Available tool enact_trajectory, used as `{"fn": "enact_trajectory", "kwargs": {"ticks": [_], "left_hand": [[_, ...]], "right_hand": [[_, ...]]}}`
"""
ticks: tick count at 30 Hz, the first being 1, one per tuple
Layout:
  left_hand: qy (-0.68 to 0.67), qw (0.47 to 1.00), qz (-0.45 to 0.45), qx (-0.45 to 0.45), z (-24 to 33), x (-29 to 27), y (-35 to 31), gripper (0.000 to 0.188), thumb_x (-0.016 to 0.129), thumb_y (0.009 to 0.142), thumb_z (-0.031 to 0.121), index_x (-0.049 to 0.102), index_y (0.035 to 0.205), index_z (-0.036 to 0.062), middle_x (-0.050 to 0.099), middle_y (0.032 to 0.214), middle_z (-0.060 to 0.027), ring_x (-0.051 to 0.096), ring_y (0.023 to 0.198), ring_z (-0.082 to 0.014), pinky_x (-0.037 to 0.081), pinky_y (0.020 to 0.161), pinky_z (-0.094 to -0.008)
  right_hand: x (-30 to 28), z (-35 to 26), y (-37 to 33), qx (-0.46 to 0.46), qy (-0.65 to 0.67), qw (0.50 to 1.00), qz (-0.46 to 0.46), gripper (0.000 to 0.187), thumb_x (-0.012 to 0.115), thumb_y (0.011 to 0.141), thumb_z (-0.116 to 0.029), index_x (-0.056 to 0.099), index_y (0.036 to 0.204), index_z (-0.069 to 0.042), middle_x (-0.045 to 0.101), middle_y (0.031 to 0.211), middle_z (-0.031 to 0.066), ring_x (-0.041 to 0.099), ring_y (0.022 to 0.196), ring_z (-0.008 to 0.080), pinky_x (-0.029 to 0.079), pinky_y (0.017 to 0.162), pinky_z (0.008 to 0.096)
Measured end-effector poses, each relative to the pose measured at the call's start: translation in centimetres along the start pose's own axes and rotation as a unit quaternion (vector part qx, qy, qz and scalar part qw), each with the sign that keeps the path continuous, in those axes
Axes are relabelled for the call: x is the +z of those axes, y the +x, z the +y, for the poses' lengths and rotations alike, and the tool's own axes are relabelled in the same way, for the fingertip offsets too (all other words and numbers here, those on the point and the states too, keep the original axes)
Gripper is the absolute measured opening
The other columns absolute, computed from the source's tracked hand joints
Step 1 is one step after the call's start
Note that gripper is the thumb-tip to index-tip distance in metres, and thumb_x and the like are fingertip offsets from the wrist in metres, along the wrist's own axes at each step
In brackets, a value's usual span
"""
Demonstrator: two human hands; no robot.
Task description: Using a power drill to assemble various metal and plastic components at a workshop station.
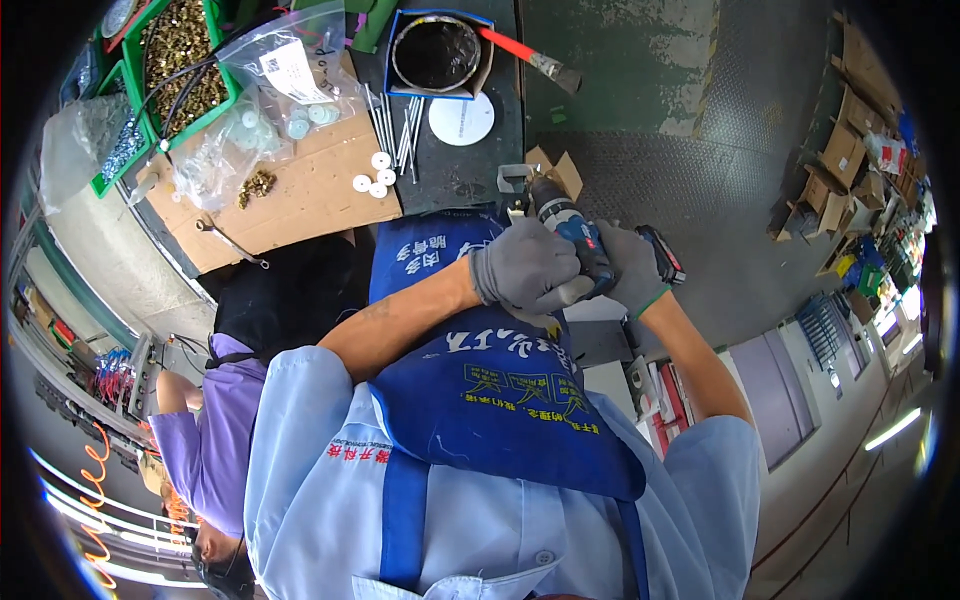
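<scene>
Our light-blue shirt (310,480) lies nearest the camera. From the left we have a green bin (138,75) of brassy parts, a wrench (232,243), then white discs (380,176). Our left hand (528,265) curls beside the drill (578,236); what its fingers grasp, we cannot tell. The drill points toward a metal bracket (515,178), our right hand (628,268) wrapped around its handle.
</scene>
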State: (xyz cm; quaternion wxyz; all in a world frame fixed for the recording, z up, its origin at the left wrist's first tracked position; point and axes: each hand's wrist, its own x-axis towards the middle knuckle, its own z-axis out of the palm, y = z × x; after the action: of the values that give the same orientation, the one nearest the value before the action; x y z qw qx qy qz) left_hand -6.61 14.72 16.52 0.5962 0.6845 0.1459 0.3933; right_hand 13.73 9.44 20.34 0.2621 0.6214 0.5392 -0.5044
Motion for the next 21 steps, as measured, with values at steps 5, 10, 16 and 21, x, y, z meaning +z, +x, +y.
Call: {"fn": "enact_trajectory", "kwargs": {"ticks": [5,10,16,21], "left_hand": [[0.005,1.0,0.002,0.003,-0.1,0.2,-0.5,0.032,0.069,0.074,0.015,0.046,0.053,0.0102,0.043,0.05,-0.0057,0.046,0.04,-0.0239,0.035,0.039,-0.0375],[0.022,0.999,-0.033,-0.012,-0.1,-0.1,-0.4,0.031,0.068,0.077,0.022,0.052,0.055,0.01,0.049,0.051,-0.0062,0.052,0.044,-0.0237,0.04,0.041,-0.037],[0.029,0.999,0.021,-0.006,-0.2,0.7,-0.5,0.035,0.07,0.073,0.018,0.043,0.052,0.0118,0.041,0.05,-0.0041,0.047,0.041,-0.0217,0.035,0.039,-0.0354],[0.023,0.999,0.036,0.0,-0.3,1.0,-0.7,0.036,0.07,0.073,0.019,0.042,0.052,0.0121,0.04,0.05,-0.0039,0.047,0.041,-0.0214,0.036,0.039,-0.0357]], "right_hand": [[-1.1,-0.3,0.1,-0.023,-0.028,0.999,-0.003,0.059,0.08,0.066,-0.033,0.056,0.113,-0.006,0.067,0.088,0.0169,0.067,0.09,0.0341,0.053,0.074,0.0437],[-2.5,0.2,0.2,-0.091,-0.116,0.989,0.009,0.055,0.077,0.071,-0.032,0.053,0.112,-0.004,0.065,0.087,0.0169,0.067,0.087,0.0331,0.053,0.072,0.0431],[-2.7,0.1,0.3,-0.101,-0.128,0.987,0.006,0.055,0.079,0.068,-0.032,0.053,0.109,-0.004,0.065,0.089,0.0166,0.067,0.088,0.0325,0.054,0.072,0.0428],[-2.8,0.4,0.5,-0.107,-0.106,0.989,0.0,0.056,0.08,0.067,-0.031,0.053,0.107,-0.004,0.065,0.09,0.0176,0.068,0.088,0.0334,0.054,0.073,0.0431]]}}
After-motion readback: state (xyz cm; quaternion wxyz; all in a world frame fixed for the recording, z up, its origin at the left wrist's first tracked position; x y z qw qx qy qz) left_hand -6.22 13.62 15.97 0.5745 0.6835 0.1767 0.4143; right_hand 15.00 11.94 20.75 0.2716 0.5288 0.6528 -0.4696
